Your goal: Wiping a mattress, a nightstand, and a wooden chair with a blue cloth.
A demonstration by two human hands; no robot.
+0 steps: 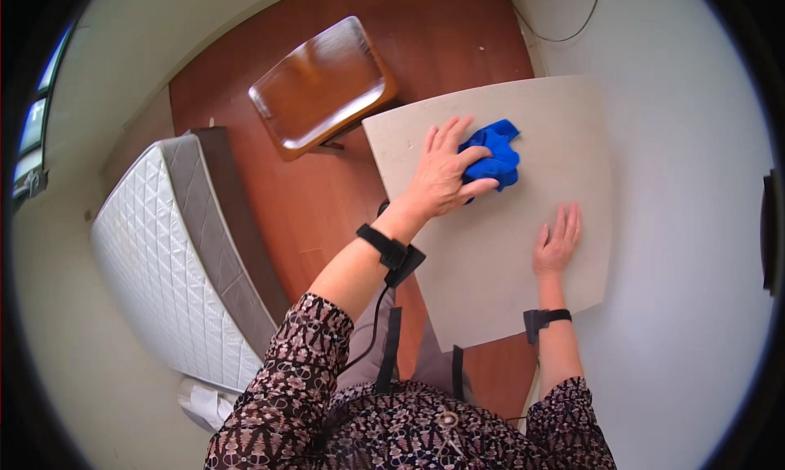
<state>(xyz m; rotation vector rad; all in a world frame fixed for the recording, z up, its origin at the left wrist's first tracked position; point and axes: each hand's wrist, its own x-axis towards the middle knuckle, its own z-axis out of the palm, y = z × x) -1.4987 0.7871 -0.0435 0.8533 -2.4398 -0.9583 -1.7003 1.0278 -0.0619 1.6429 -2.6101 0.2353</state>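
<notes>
A crumpled blue cloth (501, 157) lies on a pale, light-coloured tabletop (478, 280). My left hand (444, 174) rests over the cloth's left side, thumb and index finger on it and the other fingers spread towards the table's far left edge; whether it grips the fabric cannot be told. Near the table's right side, my right hand (558, 243) lies flat on the surface with nothing in it, its fingers pointing away from me. Black straps with small black devices sit around both wrists.
A glossy brown wooden chair (322, 84) stands beyond the table's left corner. On the left is a white quilted mattress (165, 268). A wall (674, 194) runs along the table's right side. A cable (368, 341) hangs from my left wrist device.
</notes>
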